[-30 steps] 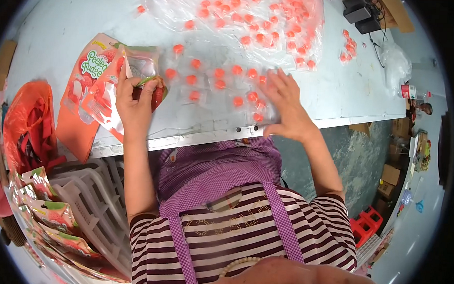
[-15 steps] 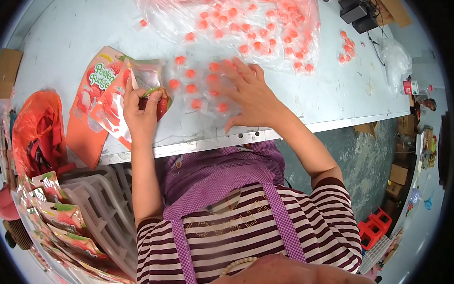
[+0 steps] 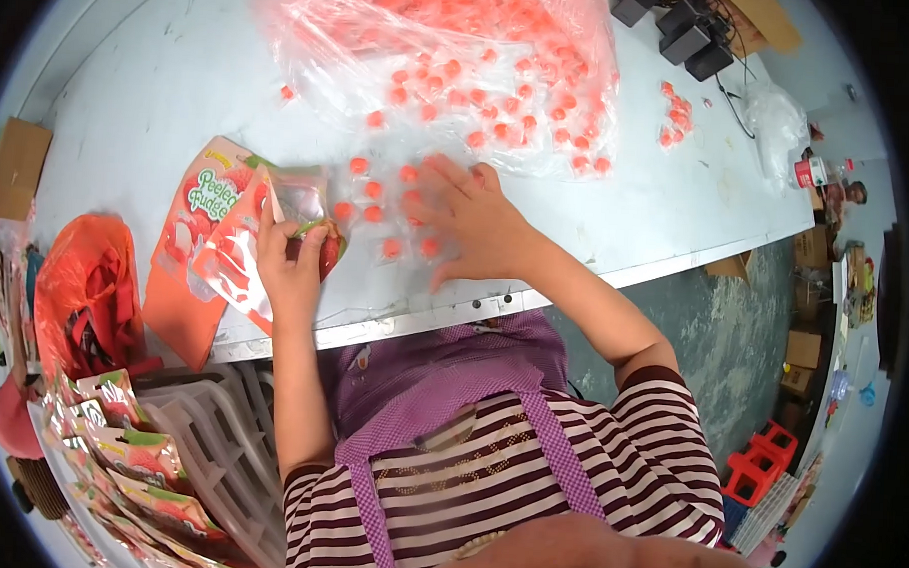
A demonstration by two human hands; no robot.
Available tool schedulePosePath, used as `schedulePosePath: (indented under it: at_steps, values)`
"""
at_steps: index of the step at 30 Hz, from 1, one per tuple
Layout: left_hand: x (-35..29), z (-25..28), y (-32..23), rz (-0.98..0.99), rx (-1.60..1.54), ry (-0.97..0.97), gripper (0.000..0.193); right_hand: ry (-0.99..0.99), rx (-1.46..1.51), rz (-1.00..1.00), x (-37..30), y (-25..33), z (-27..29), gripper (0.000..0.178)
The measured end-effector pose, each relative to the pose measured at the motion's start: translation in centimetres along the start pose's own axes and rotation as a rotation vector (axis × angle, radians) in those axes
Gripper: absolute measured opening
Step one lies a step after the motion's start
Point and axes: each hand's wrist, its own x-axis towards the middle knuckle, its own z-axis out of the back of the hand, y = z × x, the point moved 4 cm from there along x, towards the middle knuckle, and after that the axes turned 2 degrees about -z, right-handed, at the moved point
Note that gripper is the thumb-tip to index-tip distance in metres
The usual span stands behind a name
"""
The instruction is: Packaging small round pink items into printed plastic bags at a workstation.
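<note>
My left hand [image 3: 293, 268] grips the edge of a pink-red printed candy pouch [image 3: 237, 248], pinching it between thumb and fingers; the pouch mouth gapes to the right and shows its silvery lining. Another pouch [image 3: 216, 181] lies flat partly beneath it. Right of the pouch mouth is a loose cluster of small red candies in clear wrappers [image 3: 374, 190]. My right hand [image 3: 486, 230] is over the right side of this cluster, its fingers spread and a little blurred, covering some of the candies. Whether its fingertips touch them I cannot tell.
A large clear plastic bag [image 3: 433, 33] spills many wrapped candies at the far side. A small candy group [image 3: 676, 116] and black power adapters [image 3: 695, 37] sit at the right. Filled pouches [image 3: 143, 458] stand beside white plastic crates [image 3: 204, 426] at lower left, near a red plastic bag [image 3: 84, 281].
My right hand has swept slightly left across the candies, drawing the cluster closer together beside the pouch mouth. The whole view has shifted a little. My left hand keeps its grip.
</note>
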Motion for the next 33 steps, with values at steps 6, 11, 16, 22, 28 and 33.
schedulePosePath:
  at_steps: [6, 11, 16, 22, 28, 33]
  values:
    - [-0.7, 1.0, 0.5, -0.098, 0.015, 0.002, 0.016, -0.129, 0.017, 0.099, -0.1, 0.1, -0.7, 0.094]
    - [-0.4, 0.3, -1.6, -0.244, 0.067, -0.069, 0.01, -0.216, 0.098, 0.137, -0.5, 0.1, 0.1, 0.094]
    - [-0.6, 0.4, -0.8, -0.159, 0.049, -0.033, 0.011, -0.167, 0.178, 0.121, -0.3, -0.2, -0.2, 0.095]
    - [-0.4, 0.4, -1.3, -0.18, 0.15, -0.06, 0.018, -0.14, 0.104, 0.071, -0.6, -0.2, -0.6, 0.097]
    - [-0.6, 0.6, -0.7, -0.153, 0.084, -0.063, 0.017, -0.106, 0.06, 0.092, -1.0, 0.1, 0.3, 0.098]
    - [-0.4, 0.6, -0.2, -0.108, 0.046, -0.036, 0.016, -0.102, 0.017, 0.077, -1.4, 0.0, -0.6, 0.093]
